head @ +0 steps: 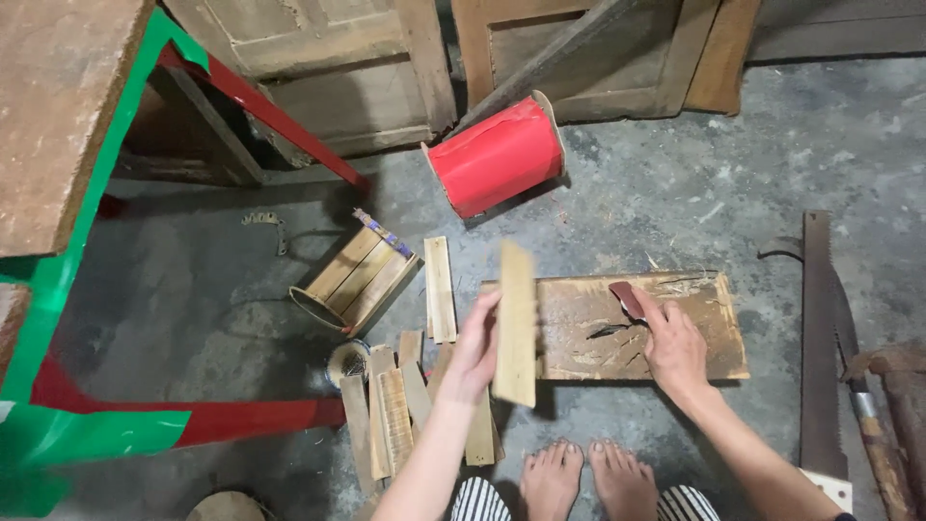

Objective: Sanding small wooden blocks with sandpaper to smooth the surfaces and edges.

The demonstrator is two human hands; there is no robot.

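Observation:
My left hand point(474, 353) holds a thin wooden slat point(517, 323) upright, a little above the floor. My right hand point(672, 344) pinches a small reddish-brown piece of sandpaper point(627, 297) and rests it on a worn wooden board point(588, 328) lying flat on the concrete floor. The slat partly hides the board's left end. A pile of similar short slats point(395, 405) lies on the floor under my left forearm. One more slat point(440, 287) lies apart, just left of the board. My bare feet point(588, 478) show at the bottom edge.
A small round container built of slats point(352, 280) lies on its side at the left. A big red spool point(497, 154) lies behind it. A hand saw point(822, 338) and a long knife point(873, 425) lie at the right. A red and green table frame point(87, 241) stands at the left.

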